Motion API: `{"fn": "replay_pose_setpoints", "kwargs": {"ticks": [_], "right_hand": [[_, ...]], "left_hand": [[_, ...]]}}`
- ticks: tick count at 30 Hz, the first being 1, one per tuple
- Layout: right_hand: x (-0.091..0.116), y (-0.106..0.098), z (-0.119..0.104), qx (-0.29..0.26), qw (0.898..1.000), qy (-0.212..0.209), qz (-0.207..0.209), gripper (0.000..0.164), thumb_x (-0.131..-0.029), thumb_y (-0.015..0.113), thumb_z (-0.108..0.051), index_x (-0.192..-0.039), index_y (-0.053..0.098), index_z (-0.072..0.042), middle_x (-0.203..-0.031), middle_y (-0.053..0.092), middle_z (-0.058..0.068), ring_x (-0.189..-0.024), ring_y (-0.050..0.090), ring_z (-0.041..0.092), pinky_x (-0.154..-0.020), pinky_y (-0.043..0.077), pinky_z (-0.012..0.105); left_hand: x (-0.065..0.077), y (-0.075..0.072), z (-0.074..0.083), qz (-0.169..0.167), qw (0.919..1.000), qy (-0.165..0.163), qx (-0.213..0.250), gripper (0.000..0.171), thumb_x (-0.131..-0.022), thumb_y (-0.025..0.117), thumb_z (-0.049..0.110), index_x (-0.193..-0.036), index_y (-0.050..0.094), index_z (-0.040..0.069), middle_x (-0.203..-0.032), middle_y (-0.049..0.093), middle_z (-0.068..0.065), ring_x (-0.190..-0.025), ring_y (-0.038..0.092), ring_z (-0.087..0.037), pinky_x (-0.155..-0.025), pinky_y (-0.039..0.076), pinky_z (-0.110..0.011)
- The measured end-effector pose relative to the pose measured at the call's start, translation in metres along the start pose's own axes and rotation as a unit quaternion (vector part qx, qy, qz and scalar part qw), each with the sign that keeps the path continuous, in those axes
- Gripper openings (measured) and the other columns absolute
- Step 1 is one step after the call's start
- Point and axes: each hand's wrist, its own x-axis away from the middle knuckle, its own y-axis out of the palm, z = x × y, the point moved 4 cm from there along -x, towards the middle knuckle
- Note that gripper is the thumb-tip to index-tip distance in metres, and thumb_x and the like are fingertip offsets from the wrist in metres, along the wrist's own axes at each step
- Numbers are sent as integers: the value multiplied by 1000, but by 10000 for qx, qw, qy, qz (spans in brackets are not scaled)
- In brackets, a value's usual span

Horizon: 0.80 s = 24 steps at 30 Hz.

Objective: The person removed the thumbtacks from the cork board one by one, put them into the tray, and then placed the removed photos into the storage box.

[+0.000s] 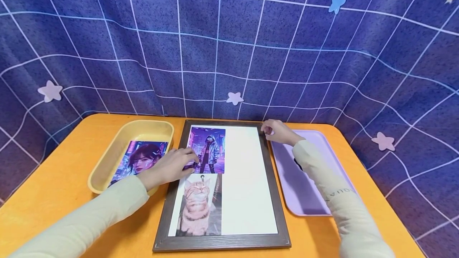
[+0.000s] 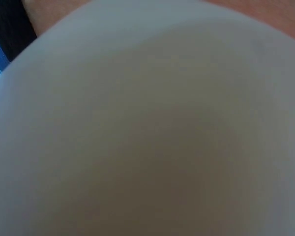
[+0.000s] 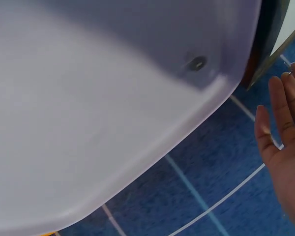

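Observation:
My left hand [image 1: 170, 166] lies over the left side of a dark-framed white board [image 1: 247, 194]. Its fingertips touch the lower left of a print of a hooded figure in a city [image 1: 211, 148]. Below that, a cat print [image 1: 197, 210] lies on the board, with a round silver pin [image 1: 202, 177] at its top edge. My right hand [image 1: 279, 131] is at the board's upper right corner. In the right wrist view, its fingertips pinch a small shiny pin [image 3: 289, 73], mostly hidden. Only blurred sleeve fills the left wrist view.
Left of the board, a yellow bin [image 1: 104, 158] holds a print of a dark-haired face [image 1: 143, 158]. On the right is a lilac tray [image 1: 305, 194], with a silver pin [image 3: 197, 63] in one corner. Behind the orange table [image 1: 46, 182] hangs a blue gridded curtain [image 1: 201, 51].

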Motion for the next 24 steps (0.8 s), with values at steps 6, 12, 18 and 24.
{"fn": "replay_pose_setpoints", "kwargs": {"ticks": [6, 12, 18, 24], "right_hand": [[14, -5, 15, 23, 9998, 110, 152, 22, -69, 61, 5, -91, 60, 6, -78, 59, 13, -73, 57, 24, -71, 49, 41], [26, -6, 30, -38, 9986, 505, 135, 24, -68, 62, 4, -92, 62, 6, -77, 59, 13, -74, 55, 24, -70, 46, 40], [32, -4, 40, -65, 9978, 648, 109, 24, -67, 61, 4, -91, 60, 7, -75, 58, 12, -72, 54, 23, -67, 43, 31], [36, -2, 47, -106, 9967, 796, 101, 23, -66, 62, 5, -90, 61, 6, -73, 58, 8, -70, 52, 17, -65, 43, 27]], "left_hand": [[0, 0, 0, 5, 10000, 9, -6, 21, -81, 68, 25, -101, 66, 17, -103, 61, -1, -96, 59, -24, -84, 45, -46], [1, 0, 1, 4, 10000, 15, 4, 21, -81, 68, 24, -101, 66, 17, -104, 61, -2, -96, 59, -24, -83, 45, -45], [0, -1, 2, -3, 10000, 3, -19, 21, -81, 68, 24, -101, 66, 18, -104, 61, -2, -97, 59, -24, -83, 45, -45], [1, -1, 2, 3, 10000, -10, -14, 22, -81, 68, 24, -101, 66, 17, -105, 61, -2, -97, 59, -24, -83, 45, -45]]}}
